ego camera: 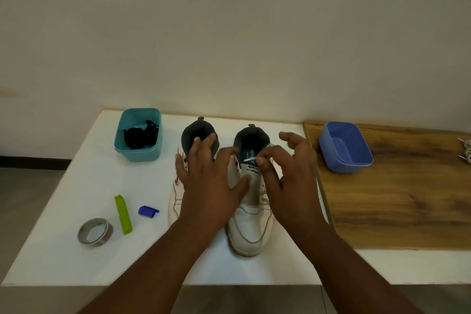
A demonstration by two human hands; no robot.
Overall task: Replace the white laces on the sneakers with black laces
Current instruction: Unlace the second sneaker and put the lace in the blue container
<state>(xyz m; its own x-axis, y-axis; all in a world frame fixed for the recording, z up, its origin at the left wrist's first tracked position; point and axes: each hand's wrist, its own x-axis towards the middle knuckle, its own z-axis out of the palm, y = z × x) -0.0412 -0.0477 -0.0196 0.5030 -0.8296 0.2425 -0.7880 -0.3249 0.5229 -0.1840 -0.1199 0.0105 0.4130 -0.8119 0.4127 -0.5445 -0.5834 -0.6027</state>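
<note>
Two white sneakers stand side by side on the white table (76, 186), toes toward me. My left hand (209, 186) hovers with spread fingers over the left sneaker (178, 201), hiding most of it. My right hand (288, 181) pinches the tip of a white lace (251, 159) above the tongue of the right sneaker (248, 229). Black laces (139, 136) lie bunched in the teal tub (137, 153) at the back left.
An empty blue tub (344, 158) sits on the wooden surface (407, 199) to the right. White laces (466, 151) lie at the far right edge. A tape roll (95, 232), a green clip (123, 214) and a small blue clip (148, 211) lie at front left.
</note>
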